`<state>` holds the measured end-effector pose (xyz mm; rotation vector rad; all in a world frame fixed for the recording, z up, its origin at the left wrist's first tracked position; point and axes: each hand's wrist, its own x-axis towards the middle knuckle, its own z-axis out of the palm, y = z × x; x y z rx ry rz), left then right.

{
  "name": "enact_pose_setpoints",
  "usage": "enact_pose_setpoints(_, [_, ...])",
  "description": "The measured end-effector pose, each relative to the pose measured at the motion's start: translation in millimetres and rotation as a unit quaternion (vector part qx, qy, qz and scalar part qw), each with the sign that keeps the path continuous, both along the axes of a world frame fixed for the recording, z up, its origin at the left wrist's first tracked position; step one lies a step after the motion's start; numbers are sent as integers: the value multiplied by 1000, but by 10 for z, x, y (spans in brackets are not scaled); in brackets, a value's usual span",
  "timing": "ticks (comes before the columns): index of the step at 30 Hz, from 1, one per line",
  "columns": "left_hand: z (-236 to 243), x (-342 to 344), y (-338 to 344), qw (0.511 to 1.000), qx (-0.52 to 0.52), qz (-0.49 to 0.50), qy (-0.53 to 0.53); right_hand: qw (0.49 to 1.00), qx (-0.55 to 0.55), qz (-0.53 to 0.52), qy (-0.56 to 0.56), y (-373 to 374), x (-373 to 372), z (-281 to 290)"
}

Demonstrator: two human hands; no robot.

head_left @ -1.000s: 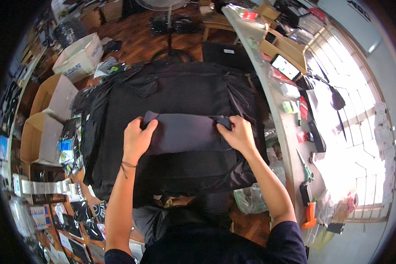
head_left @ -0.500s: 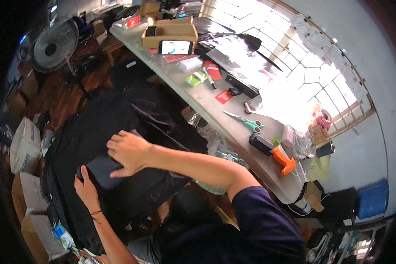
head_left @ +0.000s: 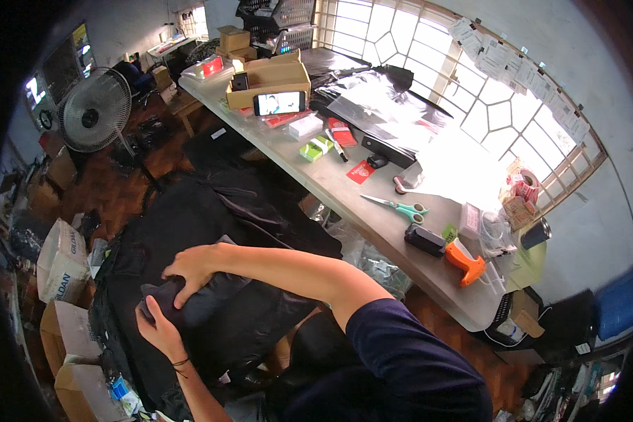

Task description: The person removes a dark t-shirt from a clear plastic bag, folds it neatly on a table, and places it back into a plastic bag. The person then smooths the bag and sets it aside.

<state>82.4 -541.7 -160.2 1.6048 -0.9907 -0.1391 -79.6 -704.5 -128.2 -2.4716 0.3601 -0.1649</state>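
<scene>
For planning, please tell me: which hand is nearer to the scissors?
Right. The right hand is left of the scissors; the left hand is farther left, lower in view.

Folded cloth [head_left: 218,299] on your cloth-covered worktop [head_left: 165,225]; your left hand [head_left: 162,330] at its near-left end, your right hand [head_left: 193,267] on it, farther from you. Your right forearm crosses above worktop.
Long table [head_left: 366,224] to your right. On it: scissors [head_left: 409,212] mid-length; nearer you, handheld tool [head_left: 464,263] beside small case [head_left: 424,240]; toward far end, phone [head_left: 280,103] in front of shallow carton [head_left: 280,72]. Window [head_left: 394,39] behind table.
Standing fan [head_left: 95,109] beyond worktop, far left. Open boxes [head_left: 74,334] left of worktop.
</scene>
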Motion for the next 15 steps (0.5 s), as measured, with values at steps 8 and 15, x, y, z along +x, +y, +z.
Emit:
enact_pose_setpoints(8, [11,-79,4,998,-57,-7,-17,996,51,0,67,-58,-29,33])
enact_pose_setpoints(15, [364,-148,387,999,-44,3,-18,999,-8,-29,-40,449,-199,301])
